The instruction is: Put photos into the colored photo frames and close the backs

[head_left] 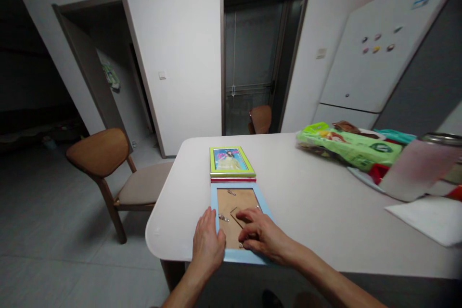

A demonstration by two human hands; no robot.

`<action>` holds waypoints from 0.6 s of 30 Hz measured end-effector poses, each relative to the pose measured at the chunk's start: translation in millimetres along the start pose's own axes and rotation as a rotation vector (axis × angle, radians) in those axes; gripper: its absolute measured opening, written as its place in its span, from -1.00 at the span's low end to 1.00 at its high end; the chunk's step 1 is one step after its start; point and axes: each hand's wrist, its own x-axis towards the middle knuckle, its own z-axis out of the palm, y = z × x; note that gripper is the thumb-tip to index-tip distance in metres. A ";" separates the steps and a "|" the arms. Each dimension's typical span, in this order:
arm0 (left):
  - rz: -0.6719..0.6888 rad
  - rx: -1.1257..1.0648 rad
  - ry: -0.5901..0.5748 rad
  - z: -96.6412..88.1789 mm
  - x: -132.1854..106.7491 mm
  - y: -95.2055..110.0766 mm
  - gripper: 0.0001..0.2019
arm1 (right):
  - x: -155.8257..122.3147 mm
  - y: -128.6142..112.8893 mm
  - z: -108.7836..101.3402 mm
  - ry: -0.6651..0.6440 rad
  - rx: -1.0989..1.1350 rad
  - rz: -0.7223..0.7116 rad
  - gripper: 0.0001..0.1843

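Note:
A light-blue picture frame (265, 207) lies face down at the table's near edge, its brown backing board (226, 202) upward. Several small metal clips sit around the board, and a bent stand outline shows in its middle. My left hand (209, 238) rests along the frame's left edge, fingers stretched out, gripping nothing. Over the board's right side, my right hand (265, 233) is curled, its thumb and fingertips at the lower metal clip (241, 245). Just beyond lie a red-edged frame (234, 180) and a lime-green frame (250, 168) with a picture of a figure in a gown.
On the white table (306, 216), a green snack packet (353, 144), a pinkish jar (418, 168) and white paper (429, 216) lie at the right. A wooden chair (104, 154) stands to the left, and a white fridge (375, 57) rises behind at the right.

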 end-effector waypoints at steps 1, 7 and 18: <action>0.003 0.001 0.002 -0.1 0.0 -0.1 -0.47 | 0.2 0.4 3.0 0.021 0.001 -0.003 -0.88; 0.021 -0.012 0.015 3.6 -1.3 -4.2 -0.47 | -2.5 15.7 17.3 0.213 -0.068 0.146 -0.61; -0.040 -0.283 0.055 -1.8 2.8 -2.3 -0.53 | -1.7 10.1 7.4 0.280 -0.189 0.273 -0.65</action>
